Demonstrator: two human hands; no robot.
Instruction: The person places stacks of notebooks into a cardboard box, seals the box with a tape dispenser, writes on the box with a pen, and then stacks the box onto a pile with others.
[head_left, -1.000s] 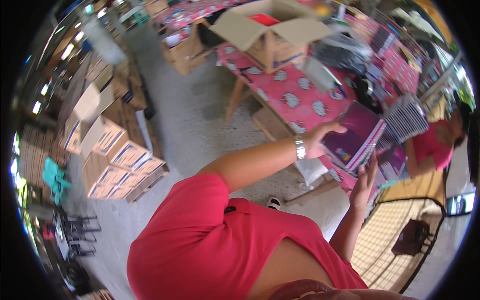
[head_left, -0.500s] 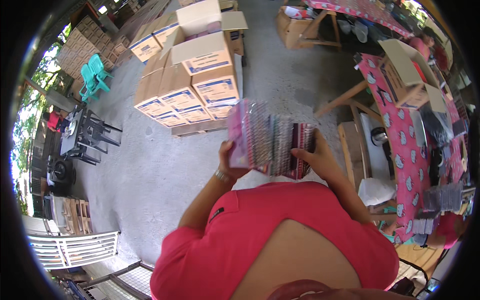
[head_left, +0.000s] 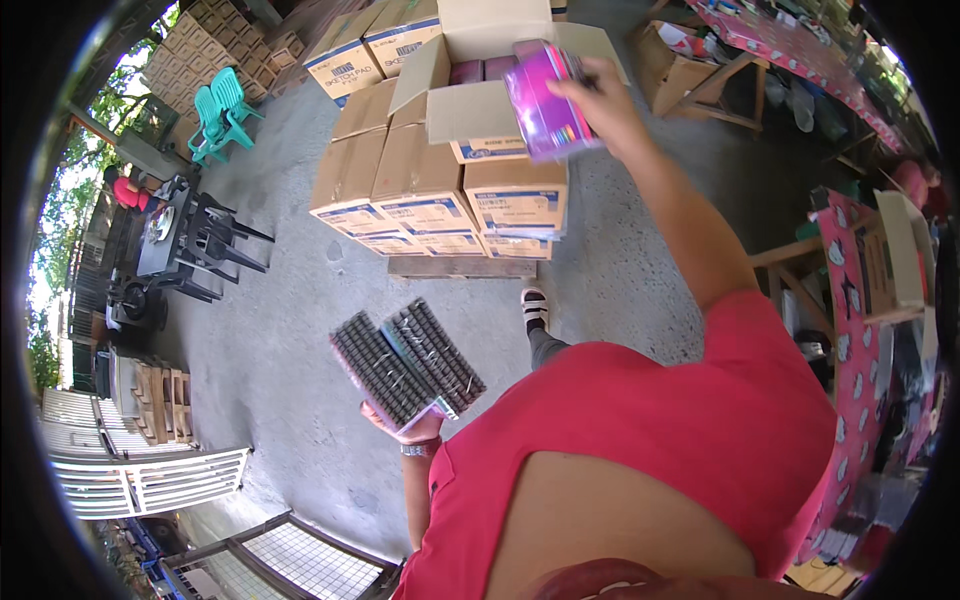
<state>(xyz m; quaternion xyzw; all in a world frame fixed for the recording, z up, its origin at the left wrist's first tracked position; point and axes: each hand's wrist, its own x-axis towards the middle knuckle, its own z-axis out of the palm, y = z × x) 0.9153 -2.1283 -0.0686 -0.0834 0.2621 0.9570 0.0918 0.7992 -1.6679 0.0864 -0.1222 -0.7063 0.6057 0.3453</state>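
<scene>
My left hand (head_left: 405,425) is closed under two plastic-wrapped stacks of spiral notebooks (head_left: 405,365), low on the left. Their black coil bindings face up and the stacks lean slightly apart. Stretched far forward, my right hand (head_left: 605,100) grips a shiny purple pack of notebooks (head_left: 545,105). That pack hangs over the right front side of an open cardboard carton (head_left: 475,112), covering part of its flap. Inside the carton, purple packs (head_left: 467,72) show beyond the front flap. My right thumb lies across the pack; the other fingers are partly hidden.
Under the open carton, closed cartons (head_left: 420,170) stand stacked on a wooden pallet (head_left: 460,268). Green plastic chairs (head_left: 225,105) and a dark table (head_left: 165,235) are at the left. A table with a pink patterned cloth (head_left: 845,300) runs along the right. My sandalled foot (head_left: 535,305) is near the pallet.
The notebooks were together between both hands; now my right hand has carried one pack forward to the open carton. My left hand keeps the others, lower and further left. I am closer to the cartons.
</scene>
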